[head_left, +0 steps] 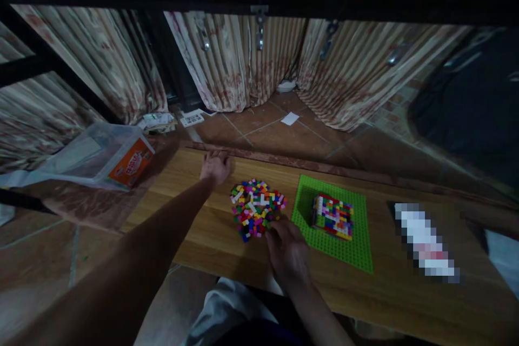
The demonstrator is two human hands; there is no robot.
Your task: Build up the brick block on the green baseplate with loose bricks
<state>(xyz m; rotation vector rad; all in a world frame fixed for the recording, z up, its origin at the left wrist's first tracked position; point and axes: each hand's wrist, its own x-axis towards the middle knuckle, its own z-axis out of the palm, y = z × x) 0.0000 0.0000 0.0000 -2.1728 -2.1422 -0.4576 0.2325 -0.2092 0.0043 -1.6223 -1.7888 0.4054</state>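
Observation:
A pile of small toy bricks in many colours lies on the wooden tabletop. My left hand rests flat at the table's far edge, just behind the pile and to its left, holding nothing. At the near right side of the pile is my right hand, thumb and fingers pinched together close to the bricks. Whatever its fingertips hold is too small to make out. Right of this hand lies a green studded baseplate, bearing a low block of multicoloured bricks.
On the left, a clear plastic bin with an orange label lies near the table end. A pixelated object sits to the right of the baseplate. Beyond the table are papers on the tiled floor and striped curtains.

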